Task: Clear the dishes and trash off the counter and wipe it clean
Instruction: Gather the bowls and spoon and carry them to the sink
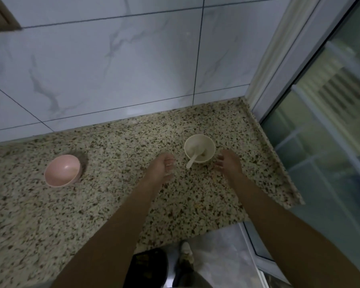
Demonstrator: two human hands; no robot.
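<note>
The bowl [210, 142] lies ten o'clock of your right hand [228, 162], the nearer one, fingers loosely spread. Your left hand [164, 166] is curled; I cannot tell whether it holds anything.

The countertop [112, 200] is beige granite speckled with black and brown. At left sits a pale pink bowl [62, 170]; at right, a cream bowl [199, 148] with a white spoon [192, 159]. The far wall tiles [112, 65] are white, grey-veined marble with dark grout.
</note>
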